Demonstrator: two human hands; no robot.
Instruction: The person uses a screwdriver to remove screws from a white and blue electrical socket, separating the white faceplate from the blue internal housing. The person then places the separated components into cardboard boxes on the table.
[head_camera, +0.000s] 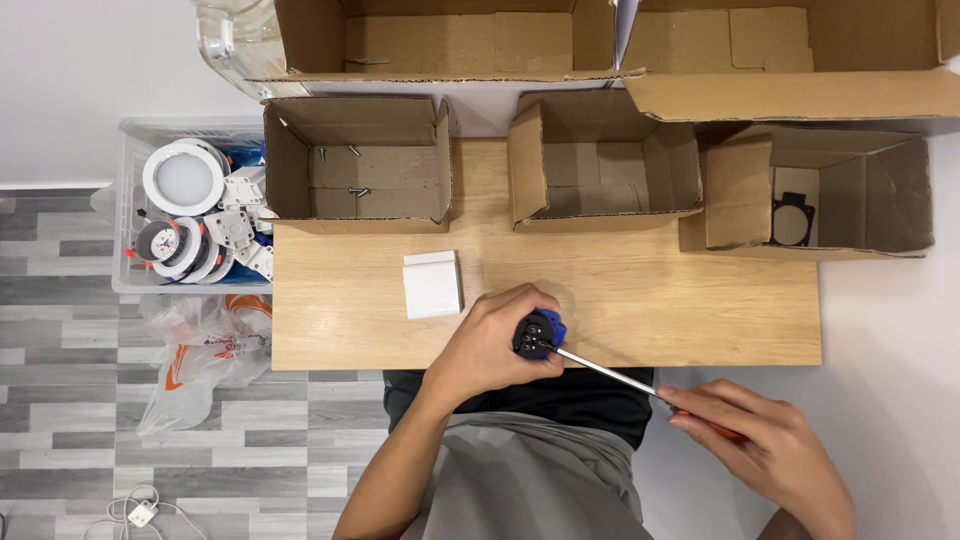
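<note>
My left hand (490, 335) grips a small round black and blue part (537, 333) at the near edge of the wooden table (700, 300). My right hand (765, 450) holds a screwdriver (610, 372) by its orange handle, which is mostly hidden in the fingers. The metal shaft runs up and left, and its tip rests on the face of the black and blue part. A white square box (432, 284) lies flat on the table just left of my left hand.
Three open cardboard boxes stand along the table's far side: one with a few screws (355, 160), one bare (600, 160), one with a black plate (815, 195). Larger cartons sit behind. A clear crate (135, 270) of round white lamps and a plastic bag (205, 355) are on the floor at left.
</note>
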